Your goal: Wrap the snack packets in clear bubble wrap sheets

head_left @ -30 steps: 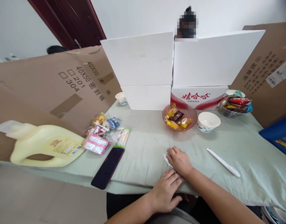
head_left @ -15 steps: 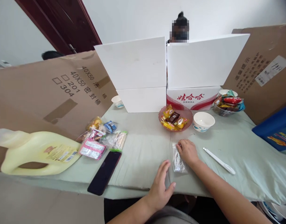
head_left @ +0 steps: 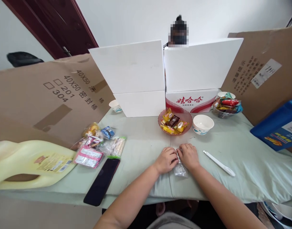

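Observation:
A small clear plastic packet lies on the pale green cloth near the table's front edge. My left hand and my right hand meet at its far end, the fingers of both pinching the top of it. A white pen-like tool rests on the cloth just right of my right hand. Beyond my hands stand a pink dish of wrapped candies and an empty white bowl.
A black phone, several snack packets and a yellow jug lie to the left. White boxes, a red-printed carton and cardboard sheets wall the back. A blue jug, a snack bowl and a paper cup stand nearby.
My left hand has come forward from the table edge to the top of the packet, joining my right hand there. The camera has shifted right.

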The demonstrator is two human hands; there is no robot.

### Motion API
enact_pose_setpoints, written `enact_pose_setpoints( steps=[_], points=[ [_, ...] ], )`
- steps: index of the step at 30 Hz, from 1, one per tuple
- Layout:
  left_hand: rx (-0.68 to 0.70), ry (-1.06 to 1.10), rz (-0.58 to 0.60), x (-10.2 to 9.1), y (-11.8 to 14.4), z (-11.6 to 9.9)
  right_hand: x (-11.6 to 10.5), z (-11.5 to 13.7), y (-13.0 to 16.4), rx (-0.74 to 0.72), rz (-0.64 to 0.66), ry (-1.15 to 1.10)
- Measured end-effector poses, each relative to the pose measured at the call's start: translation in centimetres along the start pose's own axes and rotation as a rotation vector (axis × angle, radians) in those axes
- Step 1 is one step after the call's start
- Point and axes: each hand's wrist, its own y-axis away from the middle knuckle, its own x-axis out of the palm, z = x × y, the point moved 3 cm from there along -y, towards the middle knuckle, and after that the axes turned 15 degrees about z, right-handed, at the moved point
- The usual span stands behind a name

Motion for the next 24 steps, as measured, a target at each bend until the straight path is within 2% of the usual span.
enact_pose_setpoints(
  steps=[5,6,7,9,11,12,14,17,19,24],
  points=[
    [-0.046,0.021,0.010,0.2,0.6,0.3,-1.9,-3.1,0.0,0.166,-0.113,-0.021],
    [-0.047,0.024,0.014,0.2,0.7,0.2,-2.3,-3.2,0.4,0.161,-0.138,-0.027],
    [-0.047,0.027,0.015,0.2,0.6,0.1,-2.6,-2.8,1.1,0.108,-0.151,-0.034],
    [-0.045,0.026,0.011,0.1,0.6,0.1,-2.6,-0.9,3.2,-0.120,-0.135,-0.025],
    [-0.047,0.014,0.015,0.2,0.6,0.2,-1.8,1.7,6.4,-0.371,-0.065,0.029],
    [-0.049,0.008,0.022,0.3,0.6,0.2,-1.3,2.8,8.1,-0.412,-0.036,0.064],
    [-0.051,0.005,0.043,0.5,0.7,0.3,-0.3,4.2,11.3,-0.438,0.014,0.124],
    [-0.035,0.019,0.049,0.6,0.9,0.3,0.2,4.3,14.0,-0.449,0.066,0.128],
    [-0.022,0.020,0.052,0.5,0.9,0.2,-0.1,3.7,14.3,-0.460,0.089,0.073],
    [-0.044,-0.050,0.114,0.5,0.9,-0.5,-1.3,2.7,12.8,-0.370,0.116,-0.133]
  ],
)
